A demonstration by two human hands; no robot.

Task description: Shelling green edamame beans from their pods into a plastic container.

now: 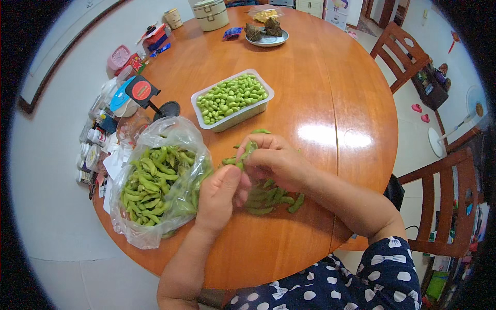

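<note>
Between my two hands is a green soybean pod (247,152), pinched by the fingertips of my right hand (273,157) at its upper part. My left hand (221,193) grips the pod's lower end with thumb and fingers. More pods (271,195) lie loose on the wooden table (294,240) under and beside my right hand. A clear plastic bag (145,236) full of green pods (149,186) stands open to the left of my left hand. Beyond my hands, a white plastic tub (232,123) holds many shelled green soybeans (230,99).
A black stand (142,93) and a blue-lidded container (120,102) are behind the bag. Bottles and jars (93,155) crowd the left edge. A plate (269,42) with leaf-wrapped dumplings (272,28) and a lidded food carrier (210,15) are farther back. Wooden chairs (426,193) flank the right side.
</note>
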